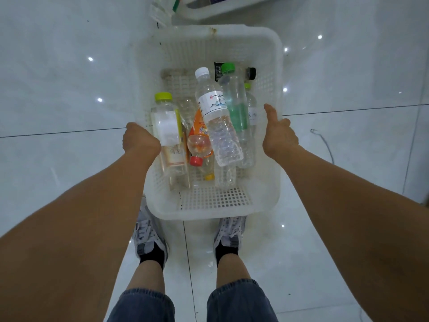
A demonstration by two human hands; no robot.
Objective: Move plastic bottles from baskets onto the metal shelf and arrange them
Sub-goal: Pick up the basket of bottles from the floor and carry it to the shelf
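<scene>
Left fingers (130, 133) curl over the basket's left rim and out of sight under it, clenched on the plastic; only the knuckles and back of the left hand (140, 141) show. On the other side the thumb lies along the right rim, pointing forward, and the remaining fingers go below the lip, so the right hand (278, 135) also grasps the basket (209, 43), one hand on each long side. I judge the step to be carrying or setting down this basket so the bottles can be taken out

Inside, the bottles lie loose and crossed over one another: a yellow-green capped bottle (167, 126) against the left wall, an orange-labelled bottle (199, 138) with its red cap toward the person, a clear bottle (216, 117) with a white cap lying over it, a green-capped bottle (234, 101) beside that, and a black-capped one at the far right corner. More sit beneath, hard to count

The basket hangs above the white tiled floor (69, 89), just ahead of the shoes (151, 235). No metal shelf shows here; a second basket (209, 12) lies at the top edge

To do it well, keep both grips level so the light bottles do not roll to one end, lower the basket flat, and lift the topmost clear bottle first
</scene>
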